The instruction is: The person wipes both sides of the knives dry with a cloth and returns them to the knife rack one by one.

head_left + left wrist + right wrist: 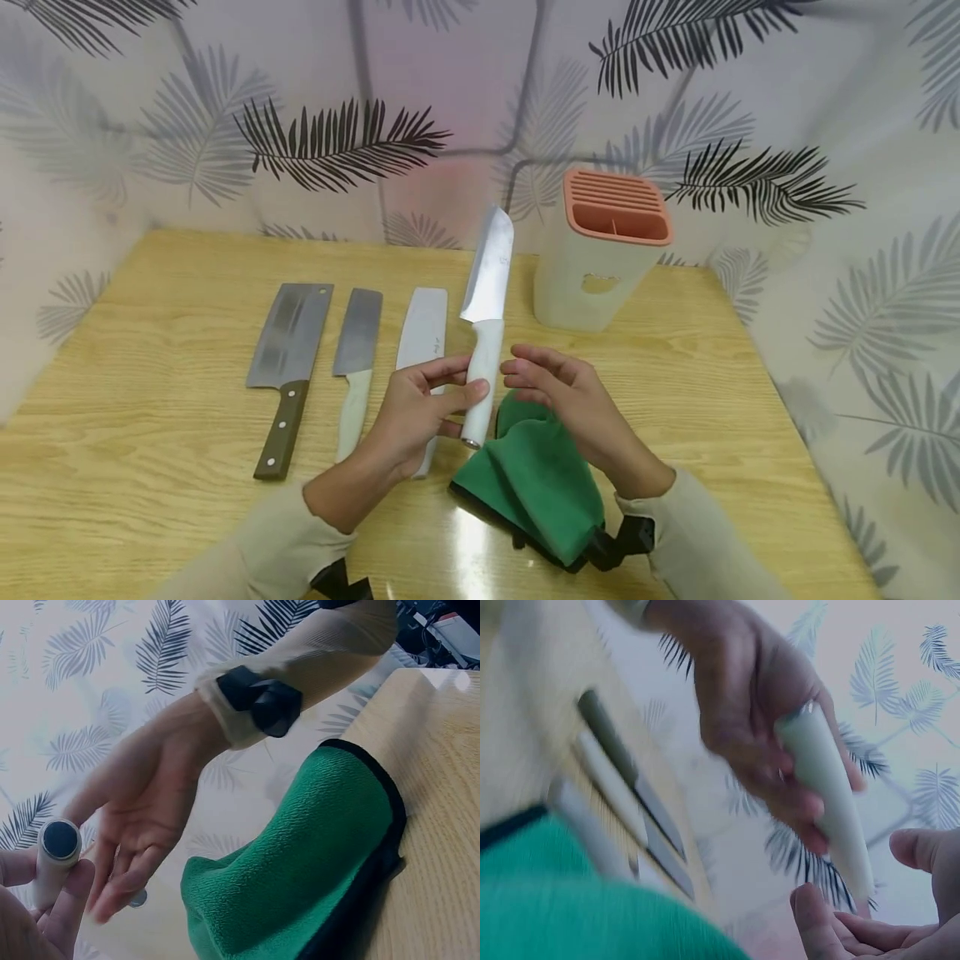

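My left hand [420,408] grips the white handle of a kitchen knife [486,358], whose blade points up and away above the table. In the left wrist view the round metal butt of that handle shows between thumb and fingers. Just right of the handle, my right hand [558,387] hangs with its fingers relaxed and apart from it, holding nothing. Beneath the right hand lies a crumpled green cloth [540,475] with a dark edge. A white-bladed knife [422,325] lies on the table, partly hidden behind the left hand.
To the left lie a cleaver [288,350] with a brown riveted handle and a cream-handled knife [357,342]. A white knife block [581,287] with a slotted orange top stands at the back right of the wooden table [712,400]. Leaf-patterned fabric [465,100] hangs behind.
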`<control>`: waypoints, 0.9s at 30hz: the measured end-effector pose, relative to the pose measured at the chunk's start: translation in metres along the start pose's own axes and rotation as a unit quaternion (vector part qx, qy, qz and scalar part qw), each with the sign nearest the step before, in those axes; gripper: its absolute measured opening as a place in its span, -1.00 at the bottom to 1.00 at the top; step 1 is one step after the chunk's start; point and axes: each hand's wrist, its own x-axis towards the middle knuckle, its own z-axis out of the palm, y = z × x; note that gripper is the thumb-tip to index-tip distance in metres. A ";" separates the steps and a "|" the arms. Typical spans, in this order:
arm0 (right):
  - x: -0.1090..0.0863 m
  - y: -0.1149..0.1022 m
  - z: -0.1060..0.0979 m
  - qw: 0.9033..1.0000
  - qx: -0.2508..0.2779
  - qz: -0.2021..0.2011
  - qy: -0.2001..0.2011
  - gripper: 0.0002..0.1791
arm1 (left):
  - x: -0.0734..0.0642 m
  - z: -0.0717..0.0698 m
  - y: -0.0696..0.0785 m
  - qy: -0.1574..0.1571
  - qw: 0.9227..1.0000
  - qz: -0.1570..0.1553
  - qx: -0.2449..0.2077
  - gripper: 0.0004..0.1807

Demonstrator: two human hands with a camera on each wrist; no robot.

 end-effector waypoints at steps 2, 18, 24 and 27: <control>0.005 -0.002 0.006 0.999 0.029 0.009 -0.029 -0.45 | 0.000 0.001 -0.003 -0.003 1.000 -0.001 -0.002 -0.57; 0.022 -0.005 0.016 0.999 0.041 0.030 -0.015 -0.57 | 0.006 0.001 -0.014 -0.025 1.000 0.001 -0.007 -0.63; 0.025 -0.008 0.008 0.998 0.039 0.034 -0.037 -0.54 | 0.007 -0.008 -0.011 -0.023 0.999 0.024 0.019 -0.66; 0.025 -0.011 0.001 0.997 0.021 0.039 -0.056 -0.54 | 0.007 -0.016 -0.009 -0.008 0.999 0.038 0.039 -0.66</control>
